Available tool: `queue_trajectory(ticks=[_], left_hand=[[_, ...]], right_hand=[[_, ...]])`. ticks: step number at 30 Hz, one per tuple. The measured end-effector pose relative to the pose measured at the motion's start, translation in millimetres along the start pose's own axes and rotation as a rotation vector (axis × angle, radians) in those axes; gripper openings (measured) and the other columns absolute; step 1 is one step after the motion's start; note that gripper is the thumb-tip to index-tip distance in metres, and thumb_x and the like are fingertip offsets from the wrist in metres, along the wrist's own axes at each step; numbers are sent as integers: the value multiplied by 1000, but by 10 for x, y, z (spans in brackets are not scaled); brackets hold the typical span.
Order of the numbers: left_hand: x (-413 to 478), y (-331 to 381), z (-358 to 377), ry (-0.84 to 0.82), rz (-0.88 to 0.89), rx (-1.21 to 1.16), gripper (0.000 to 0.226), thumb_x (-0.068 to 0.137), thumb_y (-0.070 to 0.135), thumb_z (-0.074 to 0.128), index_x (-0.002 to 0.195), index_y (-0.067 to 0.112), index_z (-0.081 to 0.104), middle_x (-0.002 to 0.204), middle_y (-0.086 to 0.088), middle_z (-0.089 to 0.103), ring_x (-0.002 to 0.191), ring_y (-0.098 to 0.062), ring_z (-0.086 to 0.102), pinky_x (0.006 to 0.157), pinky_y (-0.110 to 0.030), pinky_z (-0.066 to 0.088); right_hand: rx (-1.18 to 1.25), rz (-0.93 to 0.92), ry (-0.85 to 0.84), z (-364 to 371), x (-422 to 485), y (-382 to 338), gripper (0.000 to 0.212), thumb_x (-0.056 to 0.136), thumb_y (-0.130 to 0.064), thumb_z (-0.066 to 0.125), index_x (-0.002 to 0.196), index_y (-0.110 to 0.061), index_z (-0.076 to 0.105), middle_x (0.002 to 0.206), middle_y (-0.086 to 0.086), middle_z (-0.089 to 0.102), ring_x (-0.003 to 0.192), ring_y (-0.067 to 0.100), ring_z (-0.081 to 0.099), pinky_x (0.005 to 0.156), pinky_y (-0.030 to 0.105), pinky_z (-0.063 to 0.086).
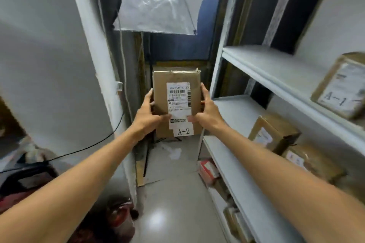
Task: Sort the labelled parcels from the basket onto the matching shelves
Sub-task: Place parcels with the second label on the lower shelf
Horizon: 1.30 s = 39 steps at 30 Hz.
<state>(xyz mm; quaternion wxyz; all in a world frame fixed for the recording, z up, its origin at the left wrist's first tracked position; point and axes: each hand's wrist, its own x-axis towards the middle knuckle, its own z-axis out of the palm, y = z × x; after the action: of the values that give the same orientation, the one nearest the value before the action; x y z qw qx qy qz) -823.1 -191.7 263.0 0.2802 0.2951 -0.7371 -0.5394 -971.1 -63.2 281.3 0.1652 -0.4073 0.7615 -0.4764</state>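
parcel: brown box, label reads "A-2", upright, held in the air just left of shelf unit
left hand: grips parcel's left edge
right hand: grips right edge, thumb on label
shelf unit: A-1 parcel on upper board

Left hand: bare; slim fingers, thumb showing.
Right hand: bare; slim fingers, thumb showing, its nail short.
Left forearm: bare along its whole visible length, from wrist to the lower left edge.
Right forearm: bare likewise, from wrist to the lower right edge; outline slightly blurred.
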Motion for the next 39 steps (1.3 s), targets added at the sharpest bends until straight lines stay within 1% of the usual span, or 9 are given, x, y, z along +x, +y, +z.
queue_trajectory(ticks=[2,6,11,18,25,30,34,37,39], left_hand=[[194,-66,161,-82,-5,-18,112,65,16,86,151,27,16,133,-11,54,120,-25,54,100,-49,47],[427,-236,436,-246,-29,-43,101,56,32,87,141,27,35,133,-6,56,118,-24,57,98,-51,49],[880,-376,755,-368,-56,-45,88,62,22,85,138,24,40,133,-7,56,120,-26,55,98,-54,48],[1728,-469,1338,-488,-99,-21,86,73,13,81,143,25,33,133,-6,52,121,-24,52,95,-52,49],[2405,-548,1983,-516,-224,-53,82,74,5,77,143,23,36,127,-7,56,115,-26,57,88,-51,54],[2783,-695,2332,-547,-243,-41,77,76,5,76,140,25,39,126,-6,58,114,-26,59,88,-54,54],[2973,-811,2597,-603,-261,-16,76,75,3,76,139,26,41,130,-8,56,118,-30,56,87,-54,53],[3112,-883,2796,-645,-247,-31,77,75,3,77,139,26,40,129,-8,56,116,-28,57,85,-49,54],[3209,-922,2906,-658,-240,-45,77,74,6,78,137,28,40,128,-8,57,114,-27,58,87,-48,54]], right_hand=[[3,66,83,-77,-8,150,117,69,-1,81,153,-33,6,138,4,51,128,25,49,101,51,46],[17,184,220,-167,-70,508,106,69,-3,82,151,-27,19,135,6,54,125,26,52,97,47,48],[51,286,305,-219,85,860,104,70,-1,81,151,-24,20,141,7,49,130,27,47,103,48,44],[53,351,360,-530,701,1404,105,69,-7,84,151,-25,20,139,6,49,124,24,50,97,47,50],[106,467,428,-846,1271,2033,115,62,-8,87,151,-26,16,137,6,49,123,24,50,98,48,49],[112,492,417,-920,1481,2360,97,72,-2,79,147,-22,20,135,3,50,120,17,50,91,31,47],[97,541,477,-837,1529,2559,102,70,-3,80,148,-23,17,137,5,46,128,22,46,98,40,49],[136,589,512,-845,1584,2641,103,77,2,73,153,-19,7,145,6,35,135,20,36,102,29,39],[93,598,540,-849,1617,2672,102,80,-2,73,154,-18,5,147,6,31,137,19,31,104,30,36]])
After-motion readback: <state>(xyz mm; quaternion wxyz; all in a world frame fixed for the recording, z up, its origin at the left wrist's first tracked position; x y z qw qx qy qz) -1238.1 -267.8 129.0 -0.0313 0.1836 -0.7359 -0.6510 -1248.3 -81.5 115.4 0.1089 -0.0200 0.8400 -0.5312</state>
